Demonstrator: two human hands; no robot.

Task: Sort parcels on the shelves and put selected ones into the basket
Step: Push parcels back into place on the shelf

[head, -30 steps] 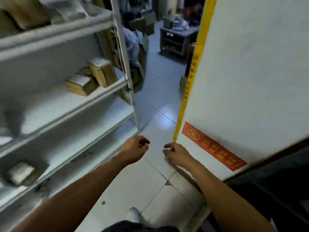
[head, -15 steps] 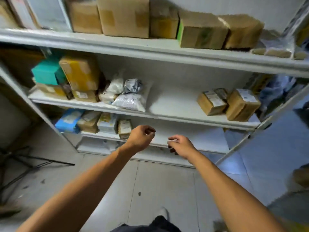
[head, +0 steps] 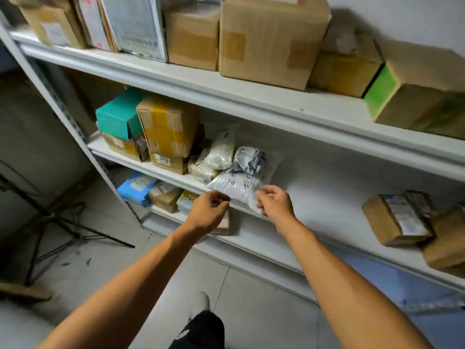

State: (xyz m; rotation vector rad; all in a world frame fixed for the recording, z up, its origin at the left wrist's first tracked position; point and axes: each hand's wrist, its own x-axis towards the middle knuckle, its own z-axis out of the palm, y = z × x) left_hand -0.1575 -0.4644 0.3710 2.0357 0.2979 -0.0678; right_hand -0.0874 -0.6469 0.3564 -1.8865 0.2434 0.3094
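Both hands out in front of the middle shelf of the white rack. Left hand with fingers curled, thumb and forefinger pinched together at the near left corner of the white plastic mailer; actual contact with the bag too blurred to tell. Right hand curled over the mailer's near right edge, fingertips on the plastic, apparently gripping it. Mailer flat on the middle shelf, near edge overhanging the lip, dark handwriting on its top face.

Directly at 12 o'clock from the mailer, touching it: a crumpled grey bag; at 11 o'clock, a white padded pouch leaning upright. At 10 o'clock, a tall taped carton stacked on a flat numbered box, and a teal box beside it on another carton. At 3 o'clock, well apart on the same shelf, a small labelled carton lying tilted beside another brown one.

Top shelf lined with large brown cartons and upright flat envelopes; a green-ended box at 2 o'clock. Lower shelf at 8 o'clock: a blue parcel and small boxes. Black tripod legs on the tiled floor at 9 o'clock.
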